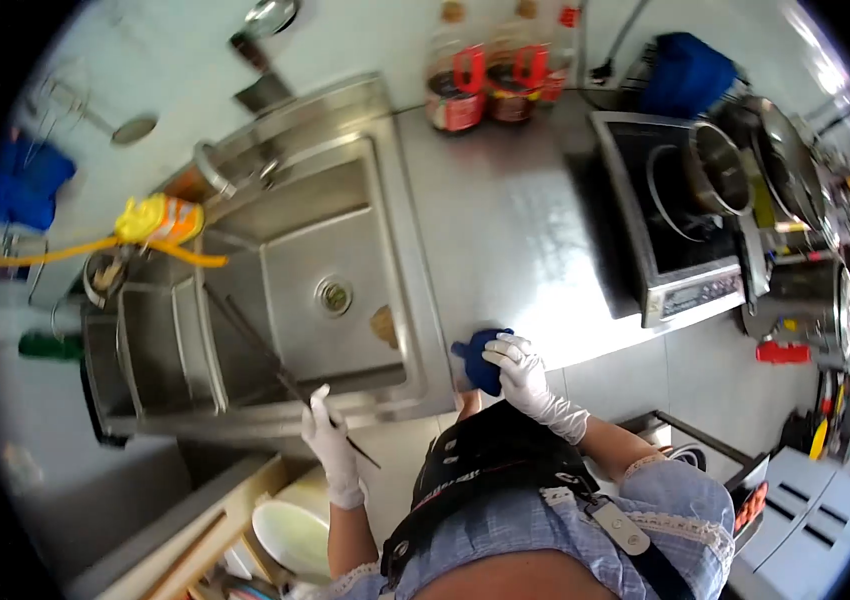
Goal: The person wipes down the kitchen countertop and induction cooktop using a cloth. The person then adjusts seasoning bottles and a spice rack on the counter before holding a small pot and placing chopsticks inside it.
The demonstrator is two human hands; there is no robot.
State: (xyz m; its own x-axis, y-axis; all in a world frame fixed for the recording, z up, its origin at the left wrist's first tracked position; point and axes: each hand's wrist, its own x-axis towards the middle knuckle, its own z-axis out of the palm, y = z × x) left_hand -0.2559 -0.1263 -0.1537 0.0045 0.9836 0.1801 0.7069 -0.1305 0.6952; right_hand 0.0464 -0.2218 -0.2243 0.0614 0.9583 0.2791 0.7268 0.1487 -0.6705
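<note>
My left hand (327, 440), in a white glove, is closed around a pair of long dark chopsticks (267, 352). Their far ends reach over the steel sink (320, 235), and the near end sticks out below my fingers. At the counter's front edge, my gloved right hand (525, 378) has its fingers closed on a blue cloth (485, 362), part of which lies bunched on the steel counter (490, 215). A brownish scrap (383, 326) lies in the basin, right of the drain (334, 296).
An induction cooker (670, 240) with a pot (717, 170) stands on the right. Several sauce bottles (455, 85) line the wall. A yellow bottle (160, 218) and a tap (213, 170) are at the sink's back. A pale green bowl (290, 535) sits below left.
</note>
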